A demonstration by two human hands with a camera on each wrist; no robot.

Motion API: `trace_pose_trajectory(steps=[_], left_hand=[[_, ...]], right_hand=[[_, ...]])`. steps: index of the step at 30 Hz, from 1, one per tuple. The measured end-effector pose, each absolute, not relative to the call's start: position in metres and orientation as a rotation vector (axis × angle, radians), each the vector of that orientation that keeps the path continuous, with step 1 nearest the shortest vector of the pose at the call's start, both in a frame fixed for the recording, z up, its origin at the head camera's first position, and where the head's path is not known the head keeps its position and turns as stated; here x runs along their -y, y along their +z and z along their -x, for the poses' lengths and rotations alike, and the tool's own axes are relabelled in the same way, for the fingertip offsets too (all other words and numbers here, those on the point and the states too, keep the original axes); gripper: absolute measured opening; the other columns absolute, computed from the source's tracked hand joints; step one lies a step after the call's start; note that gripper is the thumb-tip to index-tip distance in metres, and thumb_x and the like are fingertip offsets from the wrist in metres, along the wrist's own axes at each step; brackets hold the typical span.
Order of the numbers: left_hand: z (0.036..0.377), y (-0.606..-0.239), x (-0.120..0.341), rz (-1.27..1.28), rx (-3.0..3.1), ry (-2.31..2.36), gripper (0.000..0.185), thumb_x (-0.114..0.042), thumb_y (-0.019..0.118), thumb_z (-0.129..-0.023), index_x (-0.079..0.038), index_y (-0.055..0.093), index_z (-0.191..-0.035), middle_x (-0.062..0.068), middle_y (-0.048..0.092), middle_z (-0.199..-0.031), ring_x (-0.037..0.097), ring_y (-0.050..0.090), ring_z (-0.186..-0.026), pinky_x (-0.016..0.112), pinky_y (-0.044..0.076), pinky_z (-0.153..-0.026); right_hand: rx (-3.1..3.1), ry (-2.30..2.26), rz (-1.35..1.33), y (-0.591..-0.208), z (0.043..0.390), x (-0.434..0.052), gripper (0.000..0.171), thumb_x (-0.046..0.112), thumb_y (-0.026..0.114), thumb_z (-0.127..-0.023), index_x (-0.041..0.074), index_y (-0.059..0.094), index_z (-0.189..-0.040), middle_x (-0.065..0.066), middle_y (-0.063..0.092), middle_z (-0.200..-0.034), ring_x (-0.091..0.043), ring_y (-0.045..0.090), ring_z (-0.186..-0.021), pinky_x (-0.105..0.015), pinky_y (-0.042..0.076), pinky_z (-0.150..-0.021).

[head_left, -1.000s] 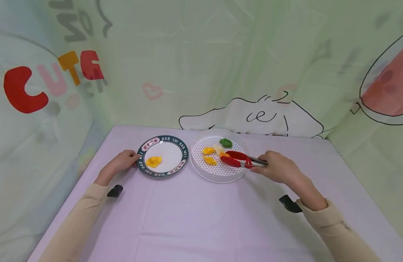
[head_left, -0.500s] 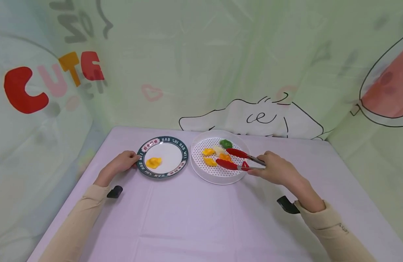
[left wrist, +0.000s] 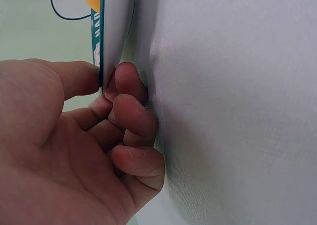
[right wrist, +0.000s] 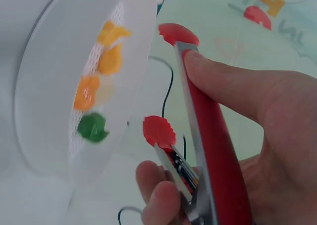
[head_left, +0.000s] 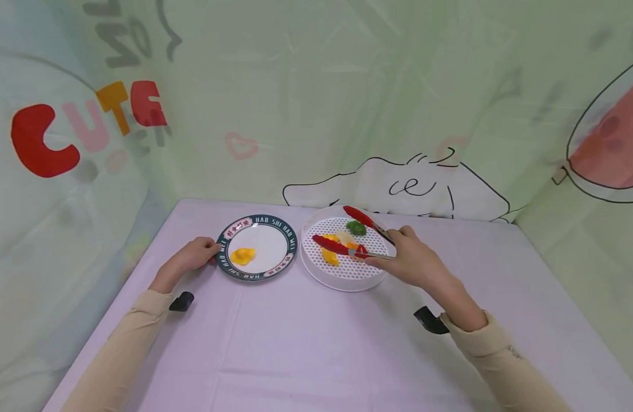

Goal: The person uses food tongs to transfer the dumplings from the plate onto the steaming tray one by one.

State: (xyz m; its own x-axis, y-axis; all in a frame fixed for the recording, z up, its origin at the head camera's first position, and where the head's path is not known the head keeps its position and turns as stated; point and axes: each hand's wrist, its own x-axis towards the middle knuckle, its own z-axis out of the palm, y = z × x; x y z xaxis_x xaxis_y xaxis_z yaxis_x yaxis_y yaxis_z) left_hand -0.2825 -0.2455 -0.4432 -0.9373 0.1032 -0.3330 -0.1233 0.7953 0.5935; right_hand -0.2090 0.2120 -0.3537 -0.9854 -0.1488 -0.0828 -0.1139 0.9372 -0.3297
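Note:
My left hand (head_left: 195,254) pinches the near-left rim of a round plate (head_left: 270,243), thumb above and fingertips underneath, as the left wrist view shows. On that plate lies a yellow dumpling-shaped piece (head_left: 242,256). My right hand (head_left: 419,260) grips red-tipped metal tongs (right wrist: 210,136), their arms spread wide above a white perforated steamer basket (head_left: 342,282). Nothing is between the tong tips. Inside the basket sit a green piece (right wrist: 92,127), an orange piece (right wrist: 86,92), a pale piece (right wrist: 104,92) and two yellow ones (right wrist: 110,60), partly covered by the tongs in the head view.
Plate and basket stand side by side near the back of a table with a pale lilac cloth (head_left: 295,343). Behind them hangs a light green printed curtain (head_left: 306,114). A black wrist-camera mount (head_left: 430,320) sticks out by the right sleeve, another (head_left: 181,301) by the left.
The tongs, earlier nearly closed around the orange piece, have spread apart and moved up and left, leaving that piece in the basket. My left hand and the plate stay put.

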Motion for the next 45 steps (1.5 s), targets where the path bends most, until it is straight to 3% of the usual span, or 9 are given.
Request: trace_pose_trajectory(steps=[10, 21, 38, 45], left_hand=[[0.283, -0.444, 0.243, 0.04, -2.623, 0.896, 0.03, -0.024, 0.043, -0.106, 0.0, 0.06, -0.105, 0.009, 0.057, -0.086, 0.023, 0.052, -0.085, 0.031, 0.04, -0.073], [0.282, -0.443, 0.247, 0.025, -2.638, 0.891, 0.03, -0.026, 0.045, -0.106, 0.0, 0.06, -0.107, 0.01, 0.058, -0.087, 0.024, 0.052, -0.088, 0.03, 0.041, -0.074], [0.285, -0.442, 0.244, 0.027, -2.641, 0.889, 0.03, -0.025, 0.045, -0.106, 0.001, 0.06, -0.109, 0.01, 0.058, -0.088, 0.024, 0.053, -0.089, 0.031, 0.04, -0.074], [0.285, -0.444, 0.246, 0.033, -2.639, 0.882, 0.029, -0.025, 0.045, -0.106, 0.0, 0.06, -0.108, 0.009, 0.057, -0.086, 0.023, 0.052, -0.087, 0.03, 0.041, -0.074]], right_hand=[[-3.032, -0.523, 0.451, -0.369, 0.215, -0.13, 0.083, 0.056, 0.076, -0.081, 0.008, 0.051, -0.144, -0.017, 0.053, -0.132, -0.029, 0.056, -0.111, -0.045, 0.056, -0.088], [-2.946, -0.452, 0.563, -0.398, 0.219, -0.061, 0.071, 0.056, 0.076, -0.081, 0.011, 0.062, -0.134, -0.009, 0.057, -0.115, -0.019, 0.054, -0.093, -0.028, 0.051, -0.071], [-2.974, -0.471, 0.646, -0.403, 0.226, -0.055, 0.047, 0.043, 0.074, -0.089, 0.01, 0.07, -0.123, -0.006, 0.062, -0.105, -0.017, 0.055, -0.082, -0.024, 0.046, -0.064], [-2.977, -0.464, 0.662, -0.406, 0.228, -0.055, 0.047, 0.044, 0.074, -0.089, 0.011, 0.071, -0.122, -0.005, 0.062, -0.105, -0.016, 0.054, -0.083, -0.024, 0.045, -0.064]])
